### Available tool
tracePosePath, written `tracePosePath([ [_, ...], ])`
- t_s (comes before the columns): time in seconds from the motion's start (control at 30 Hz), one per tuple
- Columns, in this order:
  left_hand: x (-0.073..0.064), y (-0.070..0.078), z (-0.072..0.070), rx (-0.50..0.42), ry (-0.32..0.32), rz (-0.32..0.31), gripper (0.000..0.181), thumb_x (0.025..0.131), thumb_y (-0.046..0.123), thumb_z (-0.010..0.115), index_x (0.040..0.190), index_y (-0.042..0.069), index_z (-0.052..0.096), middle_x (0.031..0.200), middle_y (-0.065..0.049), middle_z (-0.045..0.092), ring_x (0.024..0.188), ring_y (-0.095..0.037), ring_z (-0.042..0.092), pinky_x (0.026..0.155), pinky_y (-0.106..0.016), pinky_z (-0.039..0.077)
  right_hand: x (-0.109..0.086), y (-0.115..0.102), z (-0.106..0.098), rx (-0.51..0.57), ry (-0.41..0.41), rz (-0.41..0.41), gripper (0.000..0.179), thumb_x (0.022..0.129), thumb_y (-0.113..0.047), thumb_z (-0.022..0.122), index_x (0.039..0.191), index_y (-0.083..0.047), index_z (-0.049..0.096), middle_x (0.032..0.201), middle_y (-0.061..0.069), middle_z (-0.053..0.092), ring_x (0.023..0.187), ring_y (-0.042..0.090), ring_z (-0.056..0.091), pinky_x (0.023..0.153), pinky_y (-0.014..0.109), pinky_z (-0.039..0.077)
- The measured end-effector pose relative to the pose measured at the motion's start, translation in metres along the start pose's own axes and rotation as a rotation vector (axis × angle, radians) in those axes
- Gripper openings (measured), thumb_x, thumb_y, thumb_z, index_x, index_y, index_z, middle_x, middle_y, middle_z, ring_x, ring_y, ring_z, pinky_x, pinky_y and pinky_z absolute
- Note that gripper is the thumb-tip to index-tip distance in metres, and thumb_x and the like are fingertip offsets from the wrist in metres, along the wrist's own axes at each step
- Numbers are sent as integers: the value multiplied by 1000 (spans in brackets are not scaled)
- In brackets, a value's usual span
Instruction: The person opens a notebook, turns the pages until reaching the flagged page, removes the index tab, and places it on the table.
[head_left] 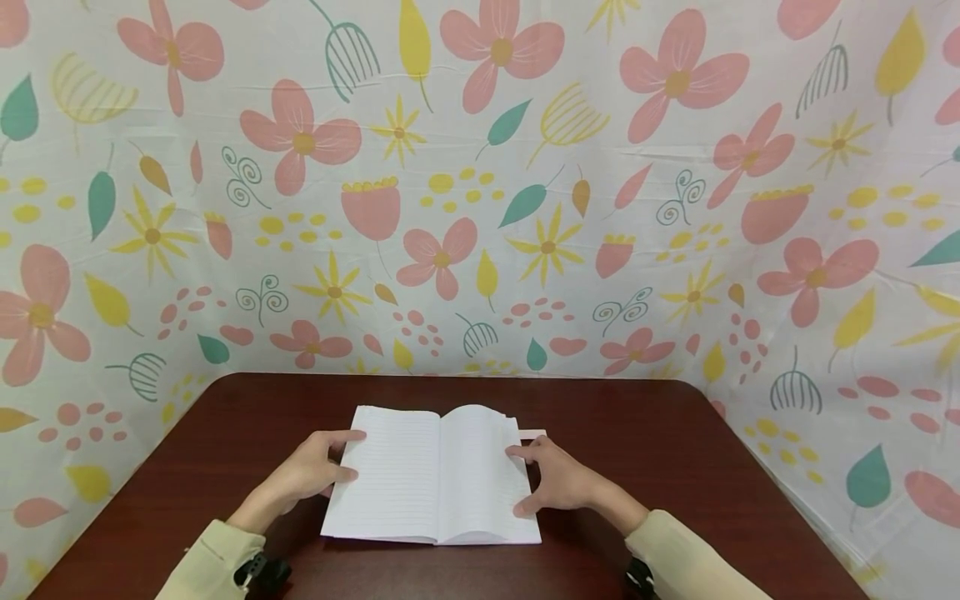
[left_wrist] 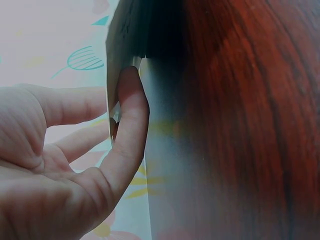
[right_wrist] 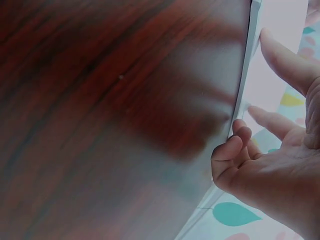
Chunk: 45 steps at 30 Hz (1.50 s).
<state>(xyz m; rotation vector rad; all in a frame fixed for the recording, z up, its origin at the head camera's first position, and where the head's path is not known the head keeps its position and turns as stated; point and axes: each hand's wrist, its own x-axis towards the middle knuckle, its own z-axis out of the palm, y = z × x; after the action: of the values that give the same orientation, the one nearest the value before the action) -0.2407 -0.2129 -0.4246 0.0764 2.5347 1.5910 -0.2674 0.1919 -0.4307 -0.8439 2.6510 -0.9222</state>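
Note:
An open notebook with lined white pages lies on the dark wooden table. At its left edge, my left hand grips it, thumb and index finger over the page. The left wrist view shows another finger curled round the underside of the lifted notebook edge. My right hand rests on the right page, its thumb and index finger spread. In the right wrist view, the other fingers are bent beside the notebook's side edge. The right page bulges near the spine.
A narrow white strip sticks out past the notebook's upper right edge. Behind and beside the table hangs a white cloth printed with flowers and leaves. A black strap device sits on my left wrist.

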Motion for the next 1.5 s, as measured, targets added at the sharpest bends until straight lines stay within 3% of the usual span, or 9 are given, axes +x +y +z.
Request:
tracePosePath([
  [0.27, -1, 0, 0, -4, -4, 3, 60, 89, -12, 73, 146, -6, 57, 119, -24, 59, 82, -28, 70, 64, -46, 62, 5, -2, 3, -44, 29, -12, 84, 74, -26, 97, 144, 4, 61, 122, 19, 51, 109, 31, 51, 89, 43, 49],
  [0.5, -1, 1, 0, 3, -2, 9, 60, 89, -12, 74, 146, -5, 57, 117, -22, 59, 82, -28, 69, 64, -46, 62, 11, -10, 7, -56, 51, 7, 86, 73, -28, 98, 145, 1, 61, 130, 19, 47, 116, 33, 47, 93, 50, 48],
  [0.8, -1, 3, -1, -4, -9, 14, 60, 89, -13, 73, 146, -6, 57, 118, -23, 60, 82, -29, 70, 64, -46, 62, 24, -15, 17, -35, 52, -57, 86, 75, -28, 97, 147, 1, 59, 134, 20, 51, 119, 34, 51, 98, 51, 47],
  [1.0, 1, 2, -1, -12, -11, 9, 60, 89, -14, 72, 146, -7, 56, 119, -24, 60, 83, -29, 71, 64, -46, 62, 28, -18, 16, 128, 18, -36, 80, 83, -27, 91, 152, -5, 56, 142, 21, 57, 110, 31, 56, 89, 43, 50],
  [1.17, 1, 2, -1, -9, -6, 14, 60, 89, -14, 72, 146, -6, 57, 121, -25, 59, 82, -29, 71, 64, -46, 62, 27, -20, 12, 278, -6, -14, 77, 89, -23, 87, 156, -7, 52, 137, 15, 65, 100, 28, 58, 81, 37, 51],
  [1.5, 1, 1, -1, -3, -5, 12, 60, 89, -13, 73, 146, -6, 57, 118, -23, 59, 82, -28, 70, 64, -46, 62, 26, -23, 11, 337, 3, -42, 77, 91, -21, 86, 157, -5, 49, 137, 18, 65, 92, 23, 65, 77, 31, 54],
])
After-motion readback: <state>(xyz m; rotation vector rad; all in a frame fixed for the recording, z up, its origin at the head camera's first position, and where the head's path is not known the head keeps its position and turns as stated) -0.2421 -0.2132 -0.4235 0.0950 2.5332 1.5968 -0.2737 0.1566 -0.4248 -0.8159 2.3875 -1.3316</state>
